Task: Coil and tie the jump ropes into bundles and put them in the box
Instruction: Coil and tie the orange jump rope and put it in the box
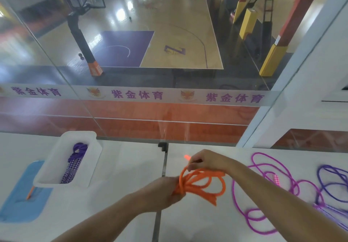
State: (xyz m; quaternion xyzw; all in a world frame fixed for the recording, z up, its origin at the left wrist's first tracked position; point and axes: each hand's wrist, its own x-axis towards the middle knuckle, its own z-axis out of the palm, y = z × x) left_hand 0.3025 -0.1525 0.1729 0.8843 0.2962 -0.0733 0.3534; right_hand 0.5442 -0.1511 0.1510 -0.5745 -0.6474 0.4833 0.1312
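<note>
An orange jump rope (204,184) is gathered in loops above the white table. My left hand (162,191) grips the bunched end of these loops. My right hand (205,160) pinches one strand of the orange rope near its top; an orange tip (187,156) sticks out past the fingers. The white box (56,166) stands at the left and holds a tied purple rope bundle (75,161) with patterned handles. A loose pink rope (271,191) and a loose purple rope (333,183) lie spread on the table at the right.
A blue lid or mat (20,200) with an orange pen-like stick (30,192) lies left of the box. A glass wall (131,109) rises right behind the table. A seam (160,204) divides the two tabletops.
</note>
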